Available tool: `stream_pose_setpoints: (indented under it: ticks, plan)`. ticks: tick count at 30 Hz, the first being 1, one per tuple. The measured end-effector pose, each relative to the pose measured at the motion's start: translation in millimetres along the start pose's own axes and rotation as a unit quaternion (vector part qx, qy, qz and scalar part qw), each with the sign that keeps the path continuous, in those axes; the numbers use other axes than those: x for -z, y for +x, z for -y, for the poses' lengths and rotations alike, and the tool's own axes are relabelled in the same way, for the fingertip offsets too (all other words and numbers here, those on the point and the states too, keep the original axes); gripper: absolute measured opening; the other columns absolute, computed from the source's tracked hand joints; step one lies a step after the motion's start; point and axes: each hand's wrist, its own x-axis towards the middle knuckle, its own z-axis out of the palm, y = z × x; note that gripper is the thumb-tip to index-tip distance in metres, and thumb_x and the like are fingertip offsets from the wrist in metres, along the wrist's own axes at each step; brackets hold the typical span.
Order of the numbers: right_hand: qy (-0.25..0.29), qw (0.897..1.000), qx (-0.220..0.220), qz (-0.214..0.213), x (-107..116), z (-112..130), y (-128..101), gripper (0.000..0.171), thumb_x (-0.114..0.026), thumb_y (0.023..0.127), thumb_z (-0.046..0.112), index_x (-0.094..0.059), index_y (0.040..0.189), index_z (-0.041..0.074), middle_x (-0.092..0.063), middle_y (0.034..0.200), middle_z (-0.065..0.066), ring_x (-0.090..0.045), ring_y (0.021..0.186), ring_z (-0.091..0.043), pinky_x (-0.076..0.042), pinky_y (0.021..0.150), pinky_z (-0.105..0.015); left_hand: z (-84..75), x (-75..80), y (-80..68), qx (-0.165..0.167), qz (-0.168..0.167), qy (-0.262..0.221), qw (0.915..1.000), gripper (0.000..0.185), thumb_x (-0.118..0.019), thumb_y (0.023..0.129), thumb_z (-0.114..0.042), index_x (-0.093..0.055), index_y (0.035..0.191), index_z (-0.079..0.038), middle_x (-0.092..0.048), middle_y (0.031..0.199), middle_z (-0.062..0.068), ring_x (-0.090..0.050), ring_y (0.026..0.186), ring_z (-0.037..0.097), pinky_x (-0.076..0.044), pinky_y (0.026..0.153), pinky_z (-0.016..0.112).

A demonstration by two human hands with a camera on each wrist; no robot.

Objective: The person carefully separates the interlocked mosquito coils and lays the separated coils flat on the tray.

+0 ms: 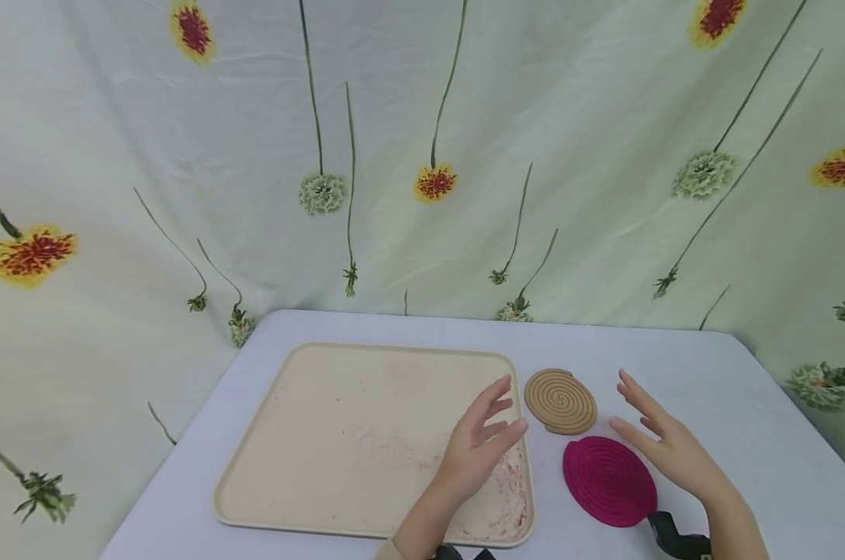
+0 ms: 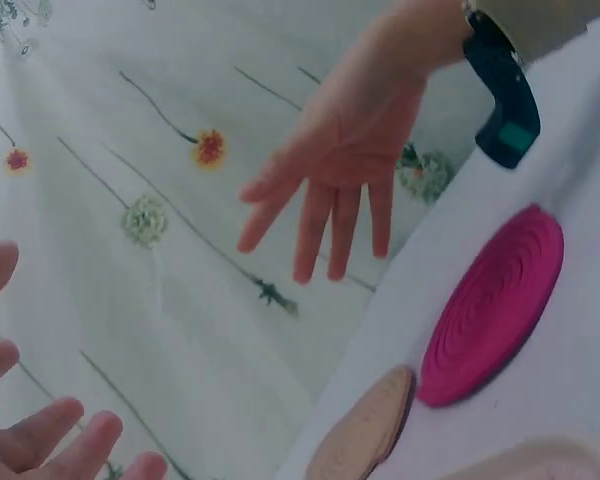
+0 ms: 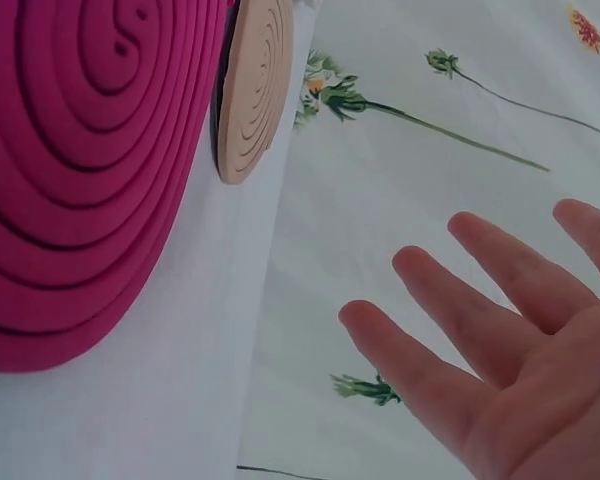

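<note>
Both hands are raised over the table, palms facing each other, fingers spread and holding nothing. In the head view the left hand [image 1: 475, 439] is above the right part of a cream tray [image 1: 366, 435], whose surface carries pinkish smears. The right hand [image 1: 664, 435] hangs over the cloth, just right of two flat spiral coils. One is a magenta coil [image 1: 610, 481], nearer the front; the other, a tan coil [image 1: 561, 400], lies behind it beside the tray's right edge. The right wrist view shows the magenta coil [image 3: 100, 180] large, with the right hand's fingers [image 3: 460, 310] apart from it.
A white cloth [image 1: 710, 389] covers the table. Behind it hangs a pale curtain [image 1: 408, 233] printed with flowers. Each wrist wears a black strap, with the right one [image 1: 678, 537] close to the magenta coil in the head view.
</note>
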Motion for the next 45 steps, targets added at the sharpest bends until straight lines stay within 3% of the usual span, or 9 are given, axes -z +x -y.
stream_pose_setpoints:
  ticks: [3,6,9,11,17,20,25,32,45]
  plan:
    - [0.022,1.000,-0.010,0.003,3,-7,0,0.070,-0.056,0.094,0.030,-0.018,0.150,0.011,-0.034,0.141,-0.030,-0.034,0.126,-0.049,-0.034,0.092,-0.067,3.2,-18.0,3.4,0.027,-0.051,-0.073,0.9956,0.045,-0.059,0.092,-0.012,-0.047,0.135,-0.008,-0.049,0.131,0.011,-0.048,0.118,0.028,-0.045,0.095,0.032]
    - [0.046,0.999,-0.026,0.013,5,-14,-1,0.064,-0.055,0.095,0.029,-0.026,0.147,0.005,-0.040,0.136,-0.031,-0.040,0.122,-0.049,-0.042,0.088,-0.063,9.1,-33.7,6.3,0.067,-0.113,-0.131,0.9826,0.037,-0.059,0.091,-0.010,-0.052,0.126,-0.005,-0.055,0.119,0.009,-0.054,0.108,0.025,-0.048,0.089,0.030]
    - [0.057,0.997,-0.048,0.026,7,-22,-1,0.059,-0.053,0.096,0.030,-0.033,0.143,0.001,-0.044,0.133,-0.030,-0.044,0.119,-0.048,-0.048,0.085,-0.055,18.1,-48.2,7.9,0.092,-0.160,-0.165,0.9689,0.030,-0.059,0.088,-0.007,-0.055,0.118,-0.002,-0.057,0.111,0.008,-0.058,0.100,0.021,-0.050,0.086,0.033]
    - [0.063,0.995,-0.064,0.037,9,-28,-2,0.057,-0.052,0.096,0.030,-0.035,0.141,-0.002,-0.046,0.132,-0.030,-0.046,0.118,-0.046,-0.051,0.085,-0.050,24.2,-57.6,7.6,0.101,-0.177,-0.165,0.9651,0.026,-0.060,0.088,-0.006,-0.056,0.114,-0.001,-0.058,0.108,0.006,-0.059,0.096,0.018,-0.051,0.083,0.033]
    - [0.080,0.987,-0.118,0.068,12,-43,-6,0.057,-0.052,0.096,0.029,-0.037,0.138,-0.007,-0.045,0.132,-0.032,-0.052,0.113,-0.041,-0.054,0.081,-0.043,40.6,-81.3,-1.4,0.119,-0.167,-0.139,0.9689,0.025,-0.058,0.085,-0.004,-0.058,0.110,0.000,-0.057,0.108,0.006,-0.057,0.093,0.020,-0.050,0.076,0.025]
    - [0.079,0.984,-0.143,0.075,12,-48,-7,0.058,-0.053,0.095,0.031,-0.038,0.137,-0.007,-0.045,0.133,-0.031,-0.053,0.111,-0.039,-0.054,0.081,-0.042,47.4,-91.0,-5.9,0.147,-0.158,-0.127,0.9682,0.026,-0.059,0.086,-0.006,-0.058,0.112,-0.004,-0.055,0.115,0.006,-0.055,0.102,0.025,-0.048,0.085,0.033]
    - [0.074,0.979,-0.165,0.091,11,-57,-6,0.060,-0.053,0.095,0.035,-0.039,0.137,-0.005,-0.043,0.134,-0.030,-0.051,0.113,-0.040,-0.054,0.081,-0.042,54.4,-103.8,-11.0,0.156,-0.154,-0.110,0.9693,0.028,-0.061,0.086,-0.007,-0.059,0.114,-0.008,-0.052,0.124,0.009,-0.043,0.121,0.036,-0.038,0.099,0.051]
    - [0.104,0.972,-0.185,0.102,12,-65,-9,0.062,-0.054,0.094,0.036,-0.037,0.139,-0.004,-0.039,0.138,-0.029,-0.048,0.117,-0.040,-0.053,0.083,-0.041,60.2,-106.6,-13.1,0.149,-0.137,-0.104,0.9737,0.031,-0.059,0.087,-0.007,-0.056,0.118,-0.007,-0.046,0.134,0.016,-0.028,0.131,0.046,-0.026,0.106,0.057]
    - [0.144,0.968,-0.176,0.110,9,-74,-11,0.061,-0.058,0.092,0.030,-0.038,0.139,-0.004,-0.040,0.137,-0.029,-0.049,0.117,-0.040,-0.053,0.083,-0.045,61.4,-109.1,-13.1,0.160,-0.123,-0.100,0.9742,0.029,-0.061,0.086,-0.006,-0.057,0.114,-0.001,-0.048,0.133,0.023,-0.034,0.130,0.043,-0.029,0.105,0.054]
